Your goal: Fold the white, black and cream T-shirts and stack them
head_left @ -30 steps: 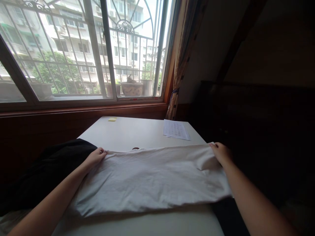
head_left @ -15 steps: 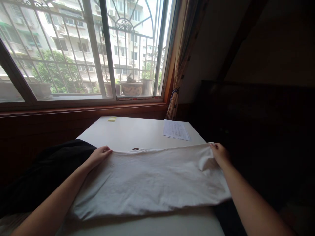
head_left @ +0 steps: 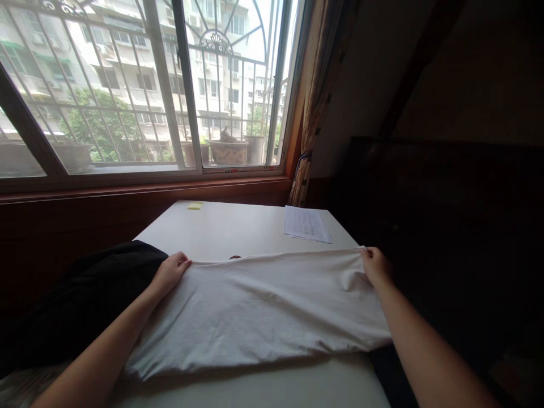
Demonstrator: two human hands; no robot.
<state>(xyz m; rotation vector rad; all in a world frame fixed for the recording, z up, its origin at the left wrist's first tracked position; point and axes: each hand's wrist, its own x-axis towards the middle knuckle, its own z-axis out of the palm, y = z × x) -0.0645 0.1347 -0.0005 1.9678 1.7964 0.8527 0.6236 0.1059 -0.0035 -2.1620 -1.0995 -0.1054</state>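
A white piece of cloth [head_left: 263, 306], which looks like a folded garment, stretches across the table between my two hands. My left hand [head_left: 172, 270] pinches its far left corner, fingers closed. At the far right corner, my right hand [head_left: 376, 265] grips the cloth in the same way, and small creases gather beside it. The far edge is pulled nearly straight, while the near edge hangs wrinkled just over the tabletop. Behind the far edge, a small dark round thing [head_left: 235, 258] peeks out, mostly hidden by the cloth.
The white table [head_left: 221, 226] carries a yellow sticky-note pad [head_left: 195, 205] and printed papers [head_left: 306, 224] toward its far side. Black cloth [head_left: 97, 289] is heaped at the left. A barred window [head_left: 148, 90] and a tied curtain [head_left: 301, 175] stand beyond.
My right hand has shifted slightly left, and the cloth's right side has moved with it. Both hands keep their hold on the cloth.
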